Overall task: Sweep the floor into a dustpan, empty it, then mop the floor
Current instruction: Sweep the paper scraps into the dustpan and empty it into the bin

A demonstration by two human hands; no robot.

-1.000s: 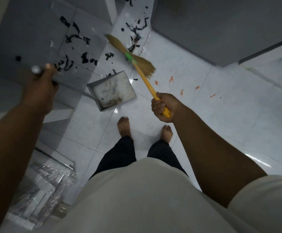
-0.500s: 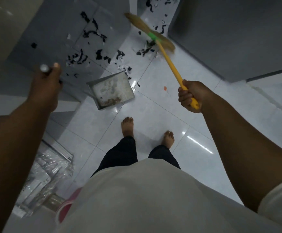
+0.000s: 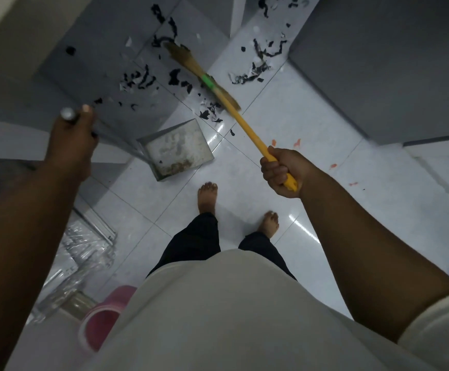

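Note:
My right hand grips the yellow handle of a straw broom, whose bristles lie among black and white scraps on the tiled floor. My left hand holds the metal top end of the dustpan's long handle. The grey dustpan rests on the floor in front of my bare feet, with some dirt at its near edge. More black scraps lie farther right.
Grey cabinet fronts stand at the right and upper left. Orange specks dot the white tiles. A clear plastic bundle and a pink container sit at lower left.
The broom head has swung left, from the scraps by the right cabinet to the scraps above the dustpan. My right hand has dropped slightly. The dustpan stays in place.

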